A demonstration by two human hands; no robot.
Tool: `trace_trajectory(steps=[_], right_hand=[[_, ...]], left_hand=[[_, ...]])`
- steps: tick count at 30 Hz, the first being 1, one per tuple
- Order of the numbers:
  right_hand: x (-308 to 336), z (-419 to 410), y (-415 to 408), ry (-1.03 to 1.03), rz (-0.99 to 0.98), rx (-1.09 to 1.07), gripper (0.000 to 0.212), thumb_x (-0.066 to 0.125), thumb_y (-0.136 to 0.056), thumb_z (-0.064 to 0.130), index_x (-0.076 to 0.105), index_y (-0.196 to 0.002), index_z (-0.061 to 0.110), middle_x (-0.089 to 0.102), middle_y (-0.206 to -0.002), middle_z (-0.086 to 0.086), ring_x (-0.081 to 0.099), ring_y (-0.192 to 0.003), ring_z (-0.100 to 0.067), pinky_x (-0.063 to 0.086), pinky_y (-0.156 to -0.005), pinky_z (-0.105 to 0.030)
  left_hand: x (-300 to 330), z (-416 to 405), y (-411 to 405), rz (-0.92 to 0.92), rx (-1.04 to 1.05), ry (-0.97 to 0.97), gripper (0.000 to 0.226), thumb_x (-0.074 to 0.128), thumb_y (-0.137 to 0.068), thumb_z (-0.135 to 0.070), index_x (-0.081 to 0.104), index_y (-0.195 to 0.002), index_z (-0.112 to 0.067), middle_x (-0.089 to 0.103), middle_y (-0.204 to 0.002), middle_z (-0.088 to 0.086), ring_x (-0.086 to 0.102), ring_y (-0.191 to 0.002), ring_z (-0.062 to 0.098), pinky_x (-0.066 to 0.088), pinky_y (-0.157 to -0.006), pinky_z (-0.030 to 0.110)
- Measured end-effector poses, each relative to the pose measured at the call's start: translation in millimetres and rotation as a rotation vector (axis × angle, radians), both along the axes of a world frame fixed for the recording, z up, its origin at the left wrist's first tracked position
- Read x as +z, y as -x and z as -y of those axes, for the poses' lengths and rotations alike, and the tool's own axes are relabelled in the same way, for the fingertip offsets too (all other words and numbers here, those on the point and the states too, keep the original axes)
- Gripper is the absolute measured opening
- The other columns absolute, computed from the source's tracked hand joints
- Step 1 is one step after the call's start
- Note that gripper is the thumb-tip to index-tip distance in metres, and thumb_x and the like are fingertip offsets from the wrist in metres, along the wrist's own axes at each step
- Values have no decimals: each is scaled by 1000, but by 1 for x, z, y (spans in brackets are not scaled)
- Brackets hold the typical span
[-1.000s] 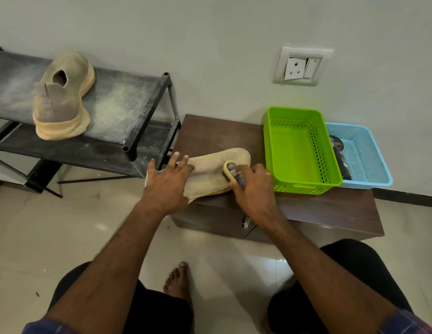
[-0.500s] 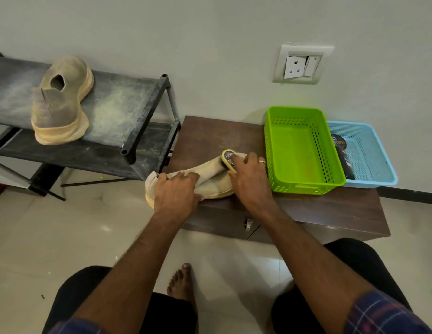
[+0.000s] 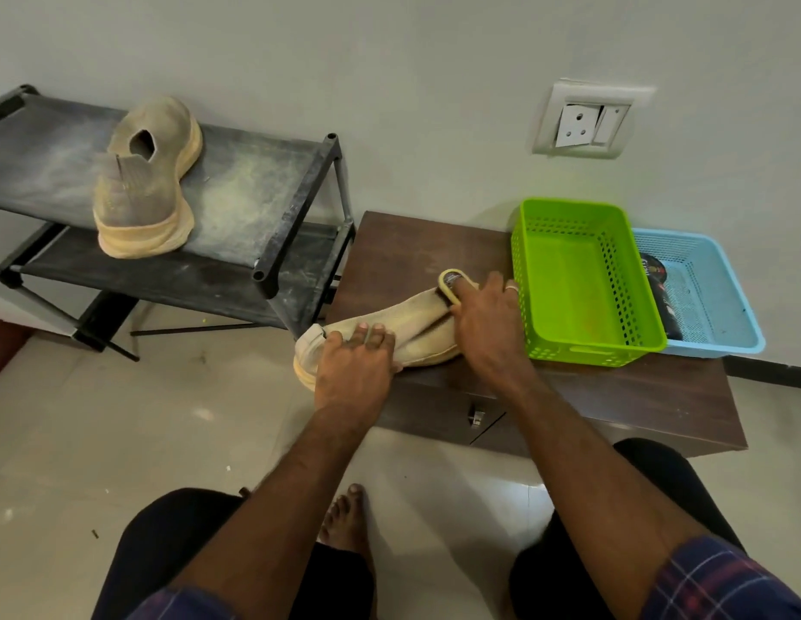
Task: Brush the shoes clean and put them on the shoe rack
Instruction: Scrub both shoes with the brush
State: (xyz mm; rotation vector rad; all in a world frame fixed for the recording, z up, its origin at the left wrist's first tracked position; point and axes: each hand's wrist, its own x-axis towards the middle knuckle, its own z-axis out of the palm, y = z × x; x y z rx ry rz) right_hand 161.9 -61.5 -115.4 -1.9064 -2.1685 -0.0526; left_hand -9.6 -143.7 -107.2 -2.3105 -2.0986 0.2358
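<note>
Beige shoe point(image 3: 416, 326) under left fingers point(image 3: 367, 335)

A beige knit shoe point(image 3: 412, 326) lies on its side at the centre of the frame, its heel overhanging the left edge of its support. A yellow-rimmed brush point(image 3: 450, 284) rests against its toe. The matching shoe point(image 3: 143, 181) sits upright on the dusty black shoe rack point(image 3: 255, 190), upper left.
</note>
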Motion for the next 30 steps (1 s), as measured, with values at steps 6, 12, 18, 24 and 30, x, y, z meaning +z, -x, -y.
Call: trace_trajectory(steps=[6,12,18,24,30], right_hand=[[14,15,27,123,-217,168,35,62,-91,32,61,-126,29,52,-114,-13,48,-103,-34,41,-96,-43],[4,-2,3,7,6,11,35,61,-91,23,54,-122,37,48,-109,-12,49,-99,-37,44,-82,-42],[10,17,20,98,-159,182,34,63,-91,29,61,-125,27,52,-112,-13,49,-102,-33,46,-86,-40],[13,-3,-8,-67,40,-75,34,63,-91,27,56,-123,35,51,-102,-12,52,-94,-35,45,-75,-40],[22,24,8,67,-161,75,42,69,-86,35,58,-125,28,56,-112,-14,53,-99,-35,47,-82,-40]], left_hand=[[0,4,-3,-36,39,5,45,40,-103,-36,46,-145,-19,49,-150,2,41,-142,22,30,-107,49],[-1,3,-1,-15,11,38,52,33,-105,-45,35,-152,-22,36,-158,0,30,-148,20,26,-111,48],[-1,3,-2,-15,46,49,50,33,-105,-43,36,-151,-23,38,-158,-1,31,-147,19,27,-109,47],[2,6,0,-3,36,45,50,32,-106,-42,35,-151,-22,37,-158,-2,30,-148,17,26,-110,46],[5,7,2,-10,61,62,55,43,-101,-45,35,-151,-22,39,-157,-1,32,-147,17,28,-109,46]])
